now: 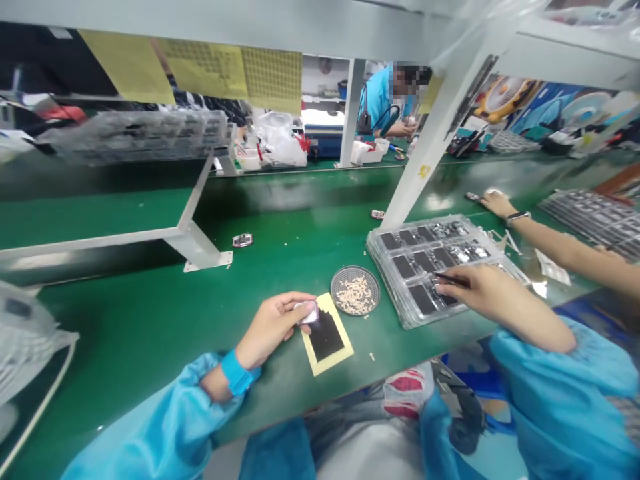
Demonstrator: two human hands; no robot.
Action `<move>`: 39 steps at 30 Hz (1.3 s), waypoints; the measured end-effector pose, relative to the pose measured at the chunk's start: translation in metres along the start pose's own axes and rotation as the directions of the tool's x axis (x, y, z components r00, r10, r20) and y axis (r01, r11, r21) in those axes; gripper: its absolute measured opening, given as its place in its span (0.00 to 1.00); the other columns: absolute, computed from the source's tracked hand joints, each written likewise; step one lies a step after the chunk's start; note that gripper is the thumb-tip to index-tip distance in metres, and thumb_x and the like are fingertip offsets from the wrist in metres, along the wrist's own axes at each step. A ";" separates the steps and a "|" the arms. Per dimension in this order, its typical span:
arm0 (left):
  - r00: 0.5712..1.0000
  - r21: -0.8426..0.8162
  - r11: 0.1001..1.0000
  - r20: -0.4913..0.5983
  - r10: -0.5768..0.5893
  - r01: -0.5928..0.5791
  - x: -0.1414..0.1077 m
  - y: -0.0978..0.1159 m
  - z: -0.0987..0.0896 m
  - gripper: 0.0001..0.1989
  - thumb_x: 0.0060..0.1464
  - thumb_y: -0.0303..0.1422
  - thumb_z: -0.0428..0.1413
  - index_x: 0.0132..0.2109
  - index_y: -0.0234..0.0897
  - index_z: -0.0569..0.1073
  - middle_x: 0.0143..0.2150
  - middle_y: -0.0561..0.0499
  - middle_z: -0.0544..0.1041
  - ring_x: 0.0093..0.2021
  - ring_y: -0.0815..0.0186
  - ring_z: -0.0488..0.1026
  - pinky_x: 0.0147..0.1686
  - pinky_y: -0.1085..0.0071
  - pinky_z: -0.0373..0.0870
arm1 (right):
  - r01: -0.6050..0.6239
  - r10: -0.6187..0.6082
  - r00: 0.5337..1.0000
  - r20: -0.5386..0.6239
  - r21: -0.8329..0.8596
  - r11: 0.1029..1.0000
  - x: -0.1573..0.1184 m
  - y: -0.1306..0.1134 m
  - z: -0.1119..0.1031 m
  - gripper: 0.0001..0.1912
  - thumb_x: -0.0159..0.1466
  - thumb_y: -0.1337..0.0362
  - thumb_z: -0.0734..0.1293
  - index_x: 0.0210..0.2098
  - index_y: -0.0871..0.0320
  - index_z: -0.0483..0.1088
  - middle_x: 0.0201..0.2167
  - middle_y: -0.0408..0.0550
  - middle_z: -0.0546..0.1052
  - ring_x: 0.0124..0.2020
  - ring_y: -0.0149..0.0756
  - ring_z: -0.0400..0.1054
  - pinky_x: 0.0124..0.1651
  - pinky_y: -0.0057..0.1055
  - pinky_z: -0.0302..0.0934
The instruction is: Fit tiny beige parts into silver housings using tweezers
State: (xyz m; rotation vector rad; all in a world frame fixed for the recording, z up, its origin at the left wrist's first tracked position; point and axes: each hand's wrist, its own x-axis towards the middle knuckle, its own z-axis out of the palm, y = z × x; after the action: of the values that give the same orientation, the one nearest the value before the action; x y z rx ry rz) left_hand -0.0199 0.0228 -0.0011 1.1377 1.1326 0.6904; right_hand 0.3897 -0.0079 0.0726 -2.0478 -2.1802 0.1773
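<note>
My left hand pinches a small white device casing with a pinkish rim, just above the upper left part of a yellow-edged sheet bearing a black patch. Black tweezers are in my right hand, their tip over the clear plastic tray. Dark flat screens and small metallic parts lie in the tray's compartments. What the tweezer tip touches is too small to make out. Between my hands sits a round mesh dish with many small beige pieces.
Small casings lie on the green bench, one near the white post. A co-worker's hand reaches in at right, beside stacked trays. A shelf leg stands at left. Another person in blue works behind.
</note>
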 end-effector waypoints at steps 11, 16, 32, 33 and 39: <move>0.998 -0.194 0.981 0.064 -0.005 0.017 -0.004 0.000 0.006 0.23 0.60 0.48 0.56 0.50 0.31 0.75 0.36 0.42 0.80 0.27 0.65 0.79 0.16 0.81 0.54 | -0.002 0.052 0.973 -0.227 0.215 0.977 -0.021 0.026 0.030 0.26 0.56 0.37 0.72 0.38 0.52 0.73 0.33 0.50 0.79 0.27 0.43 0.71 0.28 0.36 0.61; 0.994 -0.243 0.970 0.100 0.042 -0.017 -0.004 0.000 0.007 0.18 0.59 0.43 0.56 0.46 0.30 0.74 0.37 0.41 0.80 0.28 0.65 0.79 0.17 0.81 0.57 | -0.108 0.240 0.876 -0.418 0.315 0.943 -0.024 -0.017 0.013 0.24 0.56 0.38 0.73 0.40 0.49 0.77 0.25 0.46 0.75 0.23 0.38 0.65 0.26 0.36 0.57; 0.996 -0.190 0.978 -0.028 0.085 -0.089 -0.003 -0.006 0.015 0.23 0.48 0.40 0.68 0.45 0.27 0.77 0.36 0.42 0.81 0.28 0.67 0.76 0.27 0.73 0.75 | 0.098 -0.173 0.985 -0.002 0.830 0.549 -0.002 -0.174 0.088 0.11 0.63 0.56 0.72 0.34 0.57 0.72 0.28 0.42 0.75 0.25 0.30 0.64 0.26 0.27 0.57; 0.995 -0.196 0.976 -0.030 0.090 -0.094 -0.003 -0.005 0.014 0.22 0.49 0.40 0.67 0.46 0.27 0.77 0.37 0.42 0.81 0.28 0.68 0.76 0.27 0.73 0.75 | 0.087 -0.186 0.982 0.016 0.841 0.534 -0.001 -0.176 0.090 0.10 0.64 0.56 0.72 0.35 0.57 0.75 0.29 0.43 0.77 0.26 0.31 0.66 0.28 0.27 0.58; 0.983 -0.217 0.960 0.000 0.183 -0.179 -0.011 0.002 0.012 0.19 0.51 0.31 0.61 0.51 0.30 0.78 0.47 0.42 0.81 0.43 0.63 0.79 0.42 0.71 0.75 | -0.042 -0.209 0.966 0.154 0.886 0.461 0.006 -0.181 0.095 0.12 0.63 0.56 0.72 0.28 0.58 0.78 0.25 0.44 0.79 0.28 0.34 0.69 0.31 0.28 0.59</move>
State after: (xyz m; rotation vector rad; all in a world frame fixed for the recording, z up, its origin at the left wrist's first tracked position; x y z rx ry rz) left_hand -0.0122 0.0096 0.0044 1.0668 0.9179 0.9197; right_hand 0.1942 -0.0123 0.0132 -1.2991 -1.6385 1.3191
